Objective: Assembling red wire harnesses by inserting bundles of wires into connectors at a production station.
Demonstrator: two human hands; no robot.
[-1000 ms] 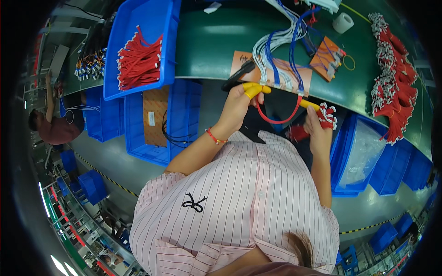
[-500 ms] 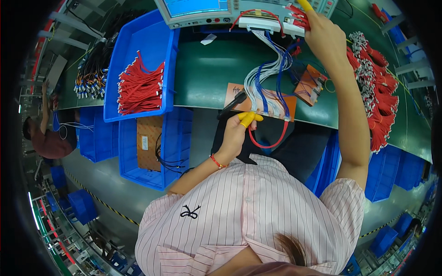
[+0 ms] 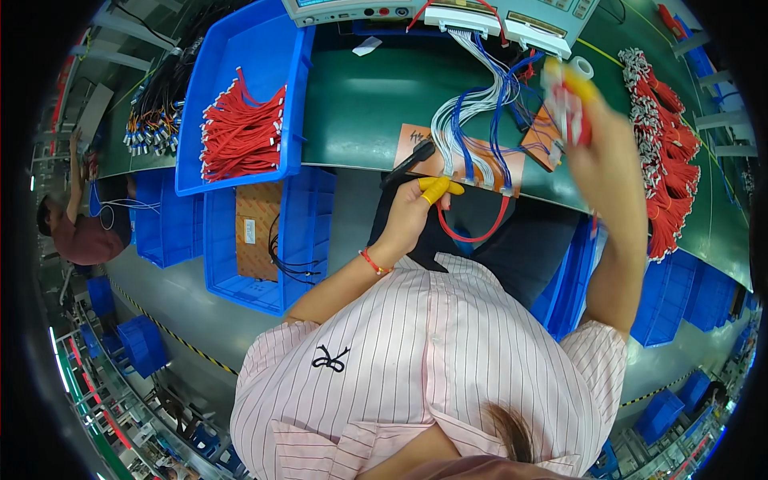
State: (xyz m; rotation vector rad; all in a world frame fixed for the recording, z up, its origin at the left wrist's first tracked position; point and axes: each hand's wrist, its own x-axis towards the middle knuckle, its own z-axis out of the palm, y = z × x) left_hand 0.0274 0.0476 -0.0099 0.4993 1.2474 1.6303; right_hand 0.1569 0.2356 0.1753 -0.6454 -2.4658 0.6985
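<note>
My left hand (image 3: 412,210), with yellow covers on its fingertips, pinches one end of a red cable (image 3: 474,239) at the near edge of an orange board (image 3: 512,166). That cable loops toward me, and its other end meets the same board farther right. White wires (image 3: 445,128) and blue wires (image 3: 460,120) run from the board up to connector blocks on a tester (image 3: 552,12). My right hand (image 3: 596,132), smeared by motion, is raised over the table's right side. It grips a small bunch of red cables (image 3: 574,120) with white ends.
A blue bin (image 3: 188,152) of red cables stands on the green table (image 3: 360,120) at left, beside black cables (image 3: 156,120). Bundled red cables (image 3: 672,176) lie at right. A black pen-like tool (image 3: 410,162) rests on the board's left. Another person (image 3: 84,228) sits far left.
My right hand has come down from the tester toward me, bringing the bunch of red cables. My left hand stays at the board's edge. The whole view has shifted slightly.
</note>
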